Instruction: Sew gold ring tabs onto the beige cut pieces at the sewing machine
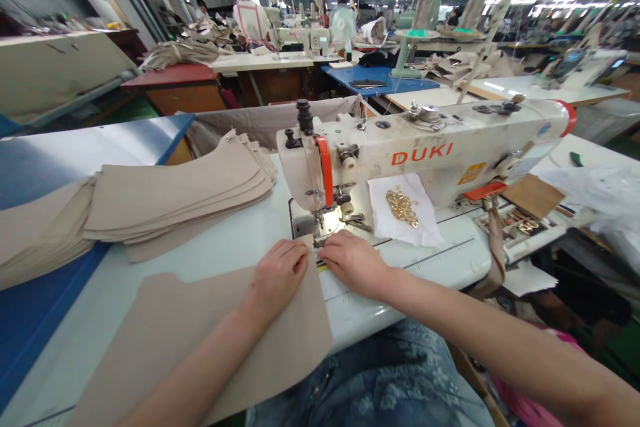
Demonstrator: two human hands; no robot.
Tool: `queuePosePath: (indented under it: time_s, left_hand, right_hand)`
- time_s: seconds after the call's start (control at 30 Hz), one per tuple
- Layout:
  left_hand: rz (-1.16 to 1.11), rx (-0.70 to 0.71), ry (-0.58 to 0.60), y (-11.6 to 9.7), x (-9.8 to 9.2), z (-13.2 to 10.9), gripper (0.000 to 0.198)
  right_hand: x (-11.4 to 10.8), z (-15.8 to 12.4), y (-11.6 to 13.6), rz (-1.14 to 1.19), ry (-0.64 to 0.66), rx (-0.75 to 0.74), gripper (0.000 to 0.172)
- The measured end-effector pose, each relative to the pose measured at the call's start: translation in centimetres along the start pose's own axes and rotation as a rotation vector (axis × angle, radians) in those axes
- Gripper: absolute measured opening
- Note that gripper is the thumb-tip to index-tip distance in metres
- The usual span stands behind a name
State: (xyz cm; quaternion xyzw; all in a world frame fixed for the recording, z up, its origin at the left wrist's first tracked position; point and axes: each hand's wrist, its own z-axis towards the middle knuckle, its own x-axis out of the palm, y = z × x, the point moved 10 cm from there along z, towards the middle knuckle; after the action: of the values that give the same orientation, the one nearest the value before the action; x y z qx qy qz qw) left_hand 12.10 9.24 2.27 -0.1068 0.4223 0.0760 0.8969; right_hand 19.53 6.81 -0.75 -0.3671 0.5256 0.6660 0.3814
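Note:
A large beige fabric panel [215,327] lies on the pale sewing table, its narrow upper corner at the needle of a white sewing machine [370,153]. My left hand [280,273] rests on that corner with its fingers curled and pressed together on the fabric edge. Just right of the edge, my right hand [355,263] sits in front of the presser foot [320,217], fingertips pinched together. Whatever is between those fingertips is too small or hidden to make out. The machine's lamp lights the needle area.
A stack of beige panels [175,193] lies at the left, beside another pile [45,227] on a blue surface. Small gold metal rings [401,207] sit on a white cloth [430,227] under the machine arm. A parts tray [520,223] is at the right. People work behind.

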Motion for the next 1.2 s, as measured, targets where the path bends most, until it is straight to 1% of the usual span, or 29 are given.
queuePosePath:
  time_s: [0.07,0.1,0.2,0.3,0.43,0.6,0.67,0.73,0.87,0.97,1.07,1.2]
  left_hand:
    - [-0.007,-0.008,-0.006,0.0,0.0,0.0,0.017]
    - [-0.01,-0.014,-0.01,0.0,-0.1,0.0,0.017]
    - [-0.017,-0.029,-0.003,0.1,0.0,0.0,0.017]
    - [-0.036,-0.042,0.011,0.2,0.0,0.0,0.016]
    - [-0.052,-0.057,0.03,0.4,0.2,0.1,0.016]
    - [-0.051,-0.042,0.031,0.4,0.3,0.1,0.016]
    - [-0.052,-0.041,0.042,0.4,0.4,0.1,0.016]
    - [-0.054,-0.041,0.046,0.4,0.5,0.1,0.016]
    - [-0.056,-0.033,0.029,0.4,0.4,0.0,0.016]
    - [-0.057,-0.036,0.014,0.3,0.2,0.0,0.017]
    - [-0.064,-0.047,0.022,0.4,0.2,0.0,0.017]
    - [-0.094,-0.064,0.056,0.8,0.4,-0.1,0.017]
  right_hand:
    - [0.2,-0.5,1.3,-0.153,-0.047,-0.145,0.012]
    - [0.2,-0.6,1.5,-0.191,-0.068,-0.174,0.011]
    - [0.4,-0.4,1.6,-0.229,-0.108,-0.189,0.01]
    - [0.4,-0.2,1.6,-0.231,-0.114,-0.193,0.01]
    - [0.4,-0.2,1.9,-0.236,-0.092,-0.207,0.01]
    - [0.5,-0.3,1.9,-0.238,-0.069,-0.233,0.014]
    - [0.4,-0.9,2.0,-0.233,-0.05,-0.272,0.015]
    - [0.2,-2.2,2.5,-0.245,-0.009,-0.332,0.015]
    - [-0.1,-5.3,4.3,-0.308,0.109,-0.496,0.017]
    - [0.0,-6.2,5.7,-0.331,0.122,-0.581,0.018]
    - [0.4,-4.9,5.9,-0.332,0.05,-0.553,0.015]
    - [0.5,-2.6,5.1,-0.28,-0.109,-0.416,0.016]
